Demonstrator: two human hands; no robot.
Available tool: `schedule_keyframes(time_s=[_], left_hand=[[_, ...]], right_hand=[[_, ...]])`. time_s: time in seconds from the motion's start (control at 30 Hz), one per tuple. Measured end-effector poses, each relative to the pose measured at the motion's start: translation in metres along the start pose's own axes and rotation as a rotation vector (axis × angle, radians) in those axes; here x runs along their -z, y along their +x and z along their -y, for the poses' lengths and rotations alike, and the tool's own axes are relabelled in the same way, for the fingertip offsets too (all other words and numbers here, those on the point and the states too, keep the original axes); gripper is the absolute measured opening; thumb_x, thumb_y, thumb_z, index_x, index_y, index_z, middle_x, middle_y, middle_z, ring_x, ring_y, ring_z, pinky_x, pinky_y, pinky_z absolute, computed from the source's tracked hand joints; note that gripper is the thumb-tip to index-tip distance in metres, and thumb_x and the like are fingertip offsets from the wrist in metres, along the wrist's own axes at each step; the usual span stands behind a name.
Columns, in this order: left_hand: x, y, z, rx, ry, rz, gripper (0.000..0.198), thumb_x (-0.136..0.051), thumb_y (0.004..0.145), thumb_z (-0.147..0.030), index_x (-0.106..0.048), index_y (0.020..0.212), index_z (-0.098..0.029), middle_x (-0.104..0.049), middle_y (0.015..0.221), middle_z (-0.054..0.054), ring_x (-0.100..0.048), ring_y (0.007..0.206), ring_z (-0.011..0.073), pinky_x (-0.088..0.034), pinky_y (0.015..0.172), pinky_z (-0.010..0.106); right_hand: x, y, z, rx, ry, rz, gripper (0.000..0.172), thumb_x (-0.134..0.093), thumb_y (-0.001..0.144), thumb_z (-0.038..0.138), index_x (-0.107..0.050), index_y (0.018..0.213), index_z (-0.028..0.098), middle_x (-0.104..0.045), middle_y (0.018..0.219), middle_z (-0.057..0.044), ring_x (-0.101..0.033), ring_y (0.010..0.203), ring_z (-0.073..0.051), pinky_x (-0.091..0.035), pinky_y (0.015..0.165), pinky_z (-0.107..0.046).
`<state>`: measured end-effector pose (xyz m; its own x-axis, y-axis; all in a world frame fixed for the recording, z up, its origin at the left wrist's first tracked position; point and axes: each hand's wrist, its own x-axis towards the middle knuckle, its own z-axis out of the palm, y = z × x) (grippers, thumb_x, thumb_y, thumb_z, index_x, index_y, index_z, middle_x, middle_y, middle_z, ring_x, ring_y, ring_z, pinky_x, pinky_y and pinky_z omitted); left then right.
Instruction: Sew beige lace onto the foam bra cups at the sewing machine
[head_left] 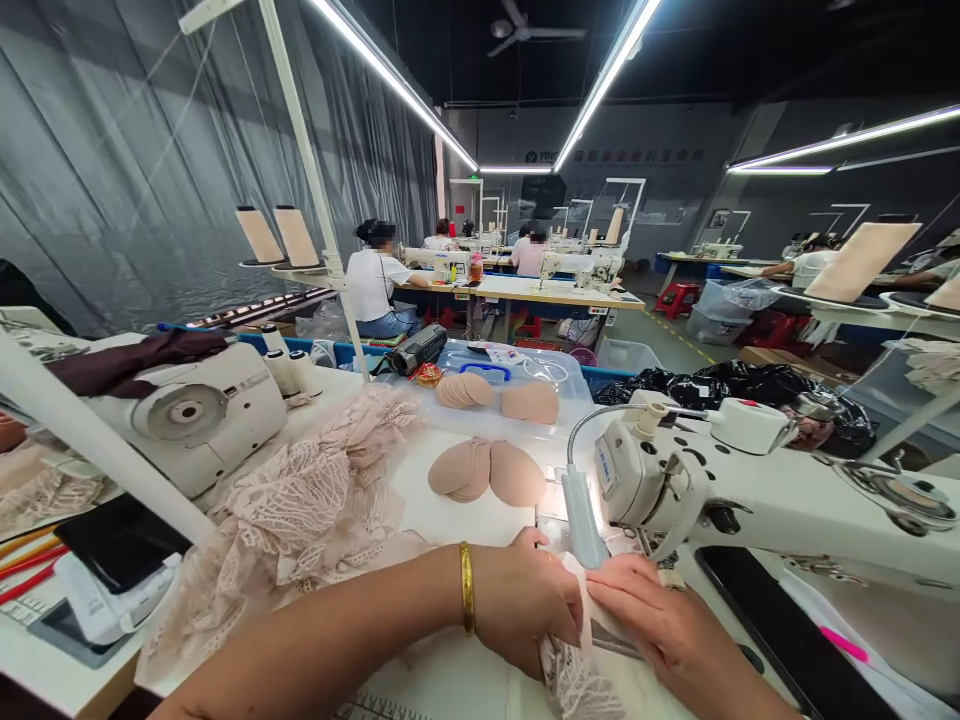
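My left hand point(525, 605), a gold bangle on its wrist, is closed with bent fingers on a beige lace piece point(576, 680) that hangs toward me. My right hand point(660, 615) lies with its fingers stretched out on the work at the sewing machine point(645, 480), close to my left fingertips. A lit lamp point(583, 515) on a bendy neck hides the needle area. Beyond my hands, two groups of beige bra cups point(459, 470) lie side by side on the white table. To the left spreads a heap of beige lace point(300, 490).
Further bra cups point(531, 402) rest on a clear plastic lid point(574, 385). A black phone point(780, 620) lies right of my right hand. Another machine point(217, 410) and a thread stand point(307, 150) are at left; people sew beyond.
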<state>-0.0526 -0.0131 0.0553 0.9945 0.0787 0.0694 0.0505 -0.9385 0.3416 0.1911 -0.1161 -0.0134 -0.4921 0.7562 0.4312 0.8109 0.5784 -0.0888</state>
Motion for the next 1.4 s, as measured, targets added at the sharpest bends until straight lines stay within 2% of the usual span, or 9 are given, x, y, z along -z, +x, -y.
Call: schedule_keyframes(time_s=[0.1,0.2,0.3,0.43,0.63,0.9,1.17,1.3,1.4], left_hand=[[0.004,-0.003,0.002,-0.074,-0.037,0.114,0.011,-0.077,0.077,-0.029,-0.072,0.072,-0.020,-0.078,0.104,0.003,-0.061,0.077,0.0168,-0.037,0.094,0.047],[0.005,-0.004,0.004,-0.081,-0.079,0.106,0.015,-0.076,0.079,-0.029,-0.069,0.071,-0.018,-0.077,0.109,0.002,-0.062,0.078,0.0168,-0.034,0.096,0.049],[0.004,-0.002,0.007,-0.095,-0.094,0.076,0.019,-0.076,0.080,-0.028,-0.067,0.068,-0.017,-0.077,0.105,0.002,-0.062,0.078,0.0164,-0.033,0.094,0.046],[0.002,0.000,0.010,-0.104,-0.082,0.059,0.017,-0.076,0.080,-0.026,-0.067,0.069,-0.018,-0.077,0.105,0.001,-0.063,0.080,0.0163,-0.034,0.091,0.042],[0.001,0.002,0.013,-0.102,-0.089,0.060,0.018,-0.079,0.078,-0.025,-0.065,0.069,-0.018,-0.078,0.106,-0.001,-0.065,0.079,0.0155,-0.033,0.094,0.044],[0.000,0.000,0.012,-0.098,-0.092,0.041,0.015,-0.072,0.080,-0.023,-0.065,0.068,-0.018,-0.078,0.105,-0.002,-0.062,0.068,0.0116,-0.033,0.088,0.043],[-0.006,0.000,0.021,-0.097,-0.117,-0.023,0.016,-0.068,0.081,-0.023,-0.062,0.067,-0.017,-0.077,0.110,0.001,-0.069,0.088,0.0180,-0.031,0.088,0.043],[-0.008,0.000,0.026,-0.095,-0.113,-0.058,0.019,-0.066,0.084,-0.025,-0.060,0.067,-0.017,-0.078,0.111,0.002,-0.070,0.090,0.0189,-0.030,0.089,0.044],[-0.008,0.000,0.028,-0.089,-0.090,-0.073,0.018,-0.067,0.083,-0.023,-0.059,0.069,-0.017,-0.079,0.112,0.001,-0.070,0.091,0.0192,-0.028,0.089,0.043]], right_hand=[[0.002,-0.006,-0.002,-0.003,-0.030,0.053,0.040,-0.044,0.101,0.010,-0.065,0.130,0.029,-0.076,0.127,0.000,-0.073,0.106,-0.018,-0.059,0.076,-0.025],[0.006,-0.003,-0.003,-0.016,-0.087,0.058,0.036,-0.044,0.102,0.014,-0.068,0.125,0.028,-0.078,0.123,-0.001,-0.075,0.093,-0.018,-0.061,0.073,-0.026],[0.006,0.001,-0.004,-0.041,-0.106,0.002,0.032,-0.044,0.103,0.019,-0.071,0.119,0.028,-0.079,0.120,-0.002,-0.075,0.098,-0.021,-0.063,0.080,-0.030],[-0.001,-0.003,-0.010,-0.071,-0.090,0.053,0.028,-0.051,0.103,0.025,-0.071,0.122,0.031,-0.077,0.125,0.000,-0.074,0.109,-0.023,-0.063,0.090,-0.035],[-0.016,-0.017,-0.014,-0.185,-0.122,0.011,0.037,-0.042,0.106,0.028,-0.074,0.125,0.031,-0.076,0.127,-0.005,-0.074,0.109,-0.026,-0.062,0.093,-0.040],[-0.007,-0.009,-0.012,-0.074,-0.198,-0.010,0.040,-0.045,0.101,0.021,-0.075,0.126,0.028,-0.079,0.122,-0.001,-0.078,0.100,-0.025,-0.066,0.085,-0.036],[-0.003,-0.012,-0.014,-0.083,-0.231,0.038,0.043,-0.043,0.101,0.020,-0.069,0.134,0.028,-0.076,0.129,0.000,-0.077,0.106,-0.024,-0.067,0.081,-0.036],[-0.005,-0.016,-0.017,-0.010,-0.230,0.032,0.038,-0.046,0.102,0.020,-0.068,0.132,0.028,-0.078,0.125,0.002,-0.078,0.101,-0.023,-0.067,0.076,-0.032],[-0.001,-0.014,-0.013,0.017,-0.201,0.002,0.037,-0.043,0.102,0.015,-0.067,0.127,0.026,-0.078,0.123,0.000,-0.078,0.098,-0.023,-0.065,0.082,-0.035]])
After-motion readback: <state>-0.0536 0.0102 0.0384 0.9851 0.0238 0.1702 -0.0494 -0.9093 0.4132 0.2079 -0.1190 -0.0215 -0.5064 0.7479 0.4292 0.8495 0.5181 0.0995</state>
